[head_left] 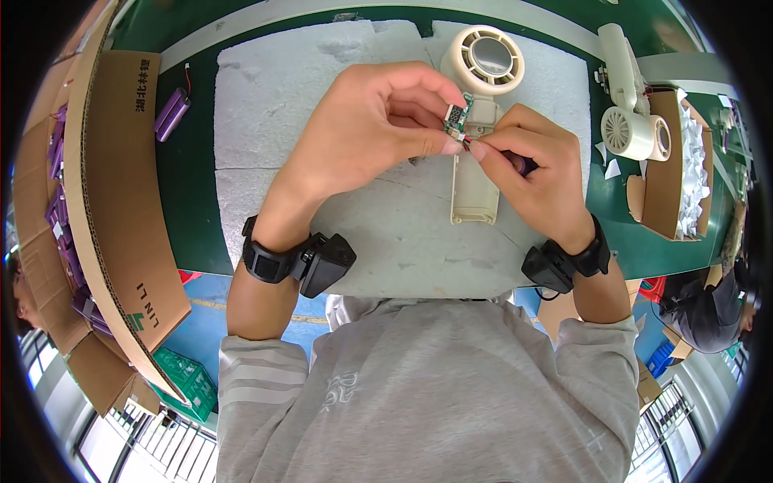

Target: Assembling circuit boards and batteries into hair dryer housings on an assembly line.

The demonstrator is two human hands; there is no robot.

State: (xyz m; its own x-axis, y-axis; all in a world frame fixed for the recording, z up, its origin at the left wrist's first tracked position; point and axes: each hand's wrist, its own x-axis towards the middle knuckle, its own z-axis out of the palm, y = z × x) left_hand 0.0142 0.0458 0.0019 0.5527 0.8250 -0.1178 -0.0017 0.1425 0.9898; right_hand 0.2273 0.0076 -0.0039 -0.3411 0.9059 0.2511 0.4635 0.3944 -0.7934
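Observation:
My left hand [346,133] pinches a small green circuit board [456,117] between thumb and fingers. At the board's lower edge, the thumb and forefinger of my right hand [543,157] close on a small plug with red and black wires [466,142]. A dark purple battery [525,164] shows partly under the right hand's curled fingers; the rest of it is hidden. Beneath both hands lies the cream handle shell [475,193] of a handheld fan, opened. Its round fan head [483,63], with a grey centre disc, rests beyond on the white foam sheet [370,241].
At left stands a tall cardboard box [129,177] with purple battery packs inside; one battery pack [171,114] lies beside it on the green table [193,217]. Several cream fan parts [632,121] and a carton of white pieces [672,181] sit at right. Another person [708,310] is at far right.

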